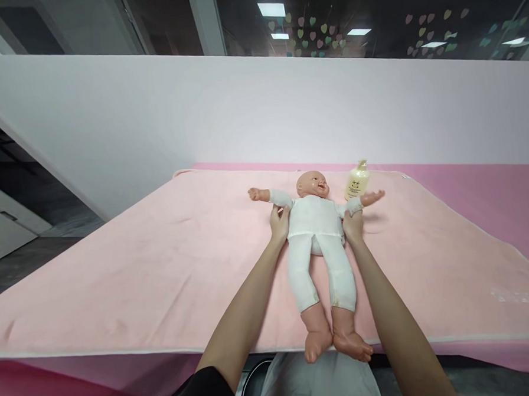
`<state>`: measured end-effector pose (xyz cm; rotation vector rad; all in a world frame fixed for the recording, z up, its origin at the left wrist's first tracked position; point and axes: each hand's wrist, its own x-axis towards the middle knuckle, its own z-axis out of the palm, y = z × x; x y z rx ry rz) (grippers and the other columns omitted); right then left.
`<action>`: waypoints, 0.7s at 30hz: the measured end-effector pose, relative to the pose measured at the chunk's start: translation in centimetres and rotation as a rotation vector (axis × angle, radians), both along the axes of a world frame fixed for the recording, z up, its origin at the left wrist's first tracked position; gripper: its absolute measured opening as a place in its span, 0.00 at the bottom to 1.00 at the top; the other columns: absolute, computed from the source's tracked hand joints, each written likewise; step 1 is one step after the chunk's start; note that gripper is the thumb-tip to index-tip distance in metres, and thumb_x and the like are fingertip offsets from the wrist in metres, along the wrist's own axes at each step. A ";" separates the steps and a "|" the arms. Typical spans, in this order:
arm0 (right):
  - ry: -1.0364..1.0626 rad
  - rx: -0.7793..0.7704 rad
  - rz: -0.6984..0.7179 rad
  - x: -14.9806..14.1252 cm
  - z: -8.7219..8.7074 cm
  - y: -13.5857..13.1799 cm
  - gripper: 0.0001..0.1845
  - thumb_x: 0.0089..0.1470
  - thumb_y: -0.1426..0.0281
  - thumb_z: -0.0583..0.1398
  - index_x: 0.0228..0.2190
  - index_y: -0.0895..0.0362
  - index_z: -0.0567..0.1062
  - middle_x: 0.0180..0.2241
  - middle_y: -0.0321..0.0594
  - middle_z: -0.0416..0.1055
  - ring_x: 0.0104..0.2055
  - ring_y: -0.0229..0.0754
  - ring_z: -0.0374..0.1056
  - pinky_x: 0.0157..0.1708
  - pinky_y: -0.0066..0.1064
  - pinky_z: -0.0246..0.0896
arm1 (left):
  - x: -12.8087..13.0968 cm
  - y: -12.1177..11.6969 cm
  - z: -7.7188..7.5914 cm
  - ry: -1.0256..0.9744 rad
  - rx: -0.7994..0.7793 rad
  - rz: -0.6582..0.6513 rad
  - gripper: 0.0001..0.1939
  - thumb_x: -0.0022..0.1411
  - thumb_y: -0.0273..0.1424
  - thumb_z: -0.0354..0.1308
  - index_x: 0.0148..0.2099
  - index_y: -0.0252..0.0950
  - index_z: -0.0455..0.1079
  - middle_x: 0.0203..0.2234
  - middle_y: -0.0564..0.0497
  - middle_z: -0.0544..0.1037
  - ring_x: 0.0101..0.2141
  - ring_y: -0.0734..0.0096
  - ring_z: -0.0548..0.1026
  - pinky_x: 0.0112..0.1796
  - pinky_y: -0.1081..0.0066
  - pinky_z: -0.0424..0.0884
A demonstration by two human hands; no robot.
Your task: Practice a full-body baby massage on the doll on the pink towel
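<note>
A baby doll (pixel 315 216) with a white cloth body lies on its back on a pink blanket (pixel 130 270), arms spread and feet over the near edge. My left hand (pixel 279 222) is closed around the doll's upper arm on the left side, its fingers partly hidden behind the sleeve. On the other side my right hand (pixel 353 221) grips the other upper arm, thumb on the front. Just behind that arm stands a pale yellow pump bottle (pixel 356 180), its lower part partly covered by the doll's arm.
A white wall (pixel 260 109) rises behind the table, with dark glass above it. Pink table surface (pixel 490 204) shows at the right beyond the blanket. Below the near edge are grey-clad legs (pixel 318 384) and part of a black chair (pixel 252 388).
</note>
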<state>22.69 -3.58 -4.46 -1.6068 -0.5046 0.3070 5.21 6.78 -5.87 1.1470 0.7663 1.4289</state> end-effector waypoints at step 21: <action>0.685 0.162 -0.005 -0.2 2.5 -0.7 0.08 0.53 0.71 0.50 0.38 0.55 0.60 0.25 0.33 0.66 0.24 0.33 0.66 0.28 0.26 0.66 | -0.3 0.4 0.1 0.073 0.012 -0.060 0.14 0.52 0.32 0.57 0.42 0.35 0.67 0.37 0.48 0.75 0.37 0.67 0.72 0.40 0.68 0.67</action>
